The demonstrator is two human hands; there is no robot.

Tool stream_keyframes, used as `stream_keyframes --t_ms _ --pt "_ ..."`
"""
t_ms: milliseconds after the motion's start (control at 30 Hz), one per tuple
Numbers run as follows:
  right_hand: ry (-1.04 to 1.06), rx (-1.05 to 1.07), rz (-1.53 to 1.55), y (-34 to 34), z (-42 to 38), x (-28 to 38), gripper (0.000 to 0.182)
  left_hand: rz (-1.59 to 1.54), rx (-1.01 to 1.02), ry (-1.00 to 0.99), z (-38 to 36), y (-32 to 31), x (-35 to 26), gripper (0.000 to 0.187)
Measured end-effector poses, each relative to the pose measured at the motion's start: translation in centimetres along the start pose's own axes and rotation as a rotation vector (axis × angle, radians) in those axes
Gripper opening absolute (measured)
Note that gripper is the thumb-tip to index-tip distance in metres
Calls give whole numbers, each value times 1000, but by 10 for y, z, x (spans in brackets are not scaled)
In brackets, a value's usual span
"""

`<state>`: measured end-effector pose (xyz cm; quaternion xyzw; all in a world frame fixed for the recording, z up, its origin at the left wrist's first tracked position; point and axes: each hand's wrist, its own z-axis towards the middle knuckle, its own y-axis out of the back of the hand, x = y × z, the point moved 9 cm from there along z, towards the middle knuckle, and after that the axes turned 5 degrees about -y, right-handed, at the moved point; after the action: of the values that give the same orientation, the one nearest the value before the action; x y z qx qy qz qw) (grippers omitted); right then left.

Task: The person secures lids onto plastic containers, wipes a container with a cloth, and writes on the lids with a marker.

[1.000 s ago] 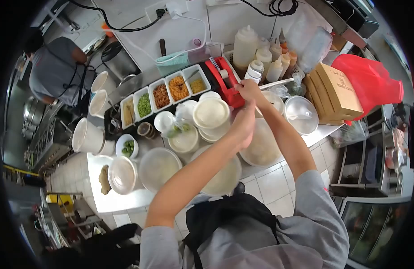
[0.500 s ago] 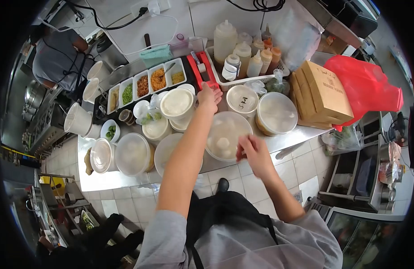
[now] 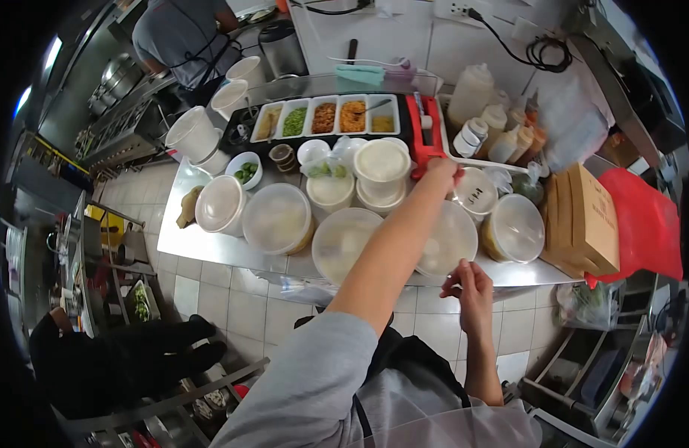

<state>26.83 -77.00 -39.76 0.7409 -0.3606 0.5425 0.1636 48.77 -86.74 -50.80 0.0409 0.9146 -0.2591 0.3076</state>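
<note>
My left hand (image 3: 443, 172) reaches across the counter to the near end of a red tape dispenser (image 3: 426, 138) with a pale roll in it. Its fingers are bent and closed at that end; what they hold, if anything, is hidden. Below my left forearm is a lidded clear tub (image 3: 450, 239). Beside that tub, by the counter's front edge, my right hand (image 3: 470, 291) hangs in the air. Its fingers are loosely bent and apart, with nothing visible in them. A lidded tub with writing (image 3: 475, 191) stands just right of my left hand.
White trays of chopped food (image 3: 323, 118) line the back, left of squeeze bottles (image 3: 495, 119). Lidded tubs (image 3: 277, 218) crowd the front. Brown paper bags (image 3: 583, 216) and a red plastic bag (image 3: 641, 224) stand at right. A person (image 3: 181, 45) works at back left.
My view has swung left, so the counter sits further right. My left hand's fingers, stretched over the dispenser before, are now bent at its near end. My right hand has lowered and loosened slightly.
</note>
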Motion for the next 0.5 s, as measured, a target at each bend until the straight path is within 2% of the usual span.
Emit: stream_keyframes --t_ms 33,100,133,167,200,233,267,300,367,433,467,500 --pt "9 -23 -11 1 -2 6 31 43 -59 -54 -10 -1 -9 6" --pt "70 -37 -108 3 -8 21 31 571 131 -493 -28 -12 -65 5" --pt "85 3 -157 0 -10 26 31 374 242 -658 -90 -16 -100 5" --pt "97 19 -207 0 -11 32 31 208 418 -727 -95 -17 -125 9" --pt "150 35 -294 -7 -11 43 30 436 416 -865 -144 -11 -162 19" --pt "129 68 -295 -17 -5 47 29 488 508 -966 -169 -1 -198 29" --pt "149 115 -310 -35 6 54 30 469 452 -915 -196 18 -227 35" --pt "172 185 -276 -62 14 63 33 410 332 -1038 -226 45 -260 29" --pt "242 291 -395 -125 34 83 39 442 214 -1125 -256 100 -318 38" --pt "235 435 -463 -198 63 86 35 397 125 -1199 -258 164 -379 40" --pt "199 439 -552 -234 77 91 36 375 149 -1226 -252 191 -408 41" --pt "284 462 -573 -272 97 91 36 358 148 -1257 -249 226 -437 42"
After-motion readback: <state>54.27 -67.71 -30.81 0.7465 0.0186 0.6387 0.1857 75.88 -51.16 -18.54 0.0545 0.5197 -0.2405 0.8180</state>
